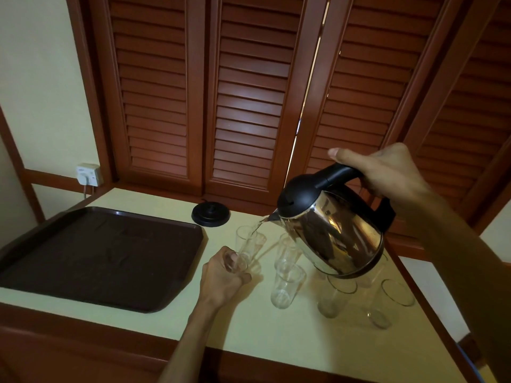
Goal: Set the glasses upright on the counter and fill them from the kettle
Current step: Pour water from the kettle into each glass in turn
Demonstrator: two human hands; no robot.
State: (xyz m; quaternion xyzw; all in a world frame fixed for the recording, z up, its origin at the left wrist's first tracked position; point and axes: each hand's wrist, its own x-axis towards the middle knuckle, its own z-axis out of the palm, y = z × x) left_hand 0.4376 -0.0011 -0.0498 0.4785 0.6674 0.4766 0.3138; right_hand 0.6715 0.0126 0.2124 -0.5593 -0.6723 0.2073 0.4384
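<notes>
Near the counter's (154, 324) middle, the left hand (221, 277) grips a tilted glass (244, 246) taking water from the steel kettle (331, 230), whose handle the right hand (387, 172) clasps. Four empty glasses (287, 286) stand toward the right edge; a brown tray (25, 244) fills the left.

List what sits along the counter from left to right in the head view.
Brown tray → left hand holding a glass → empty glass → steel kettle held by the right hand → rightmost glass.
</notes>
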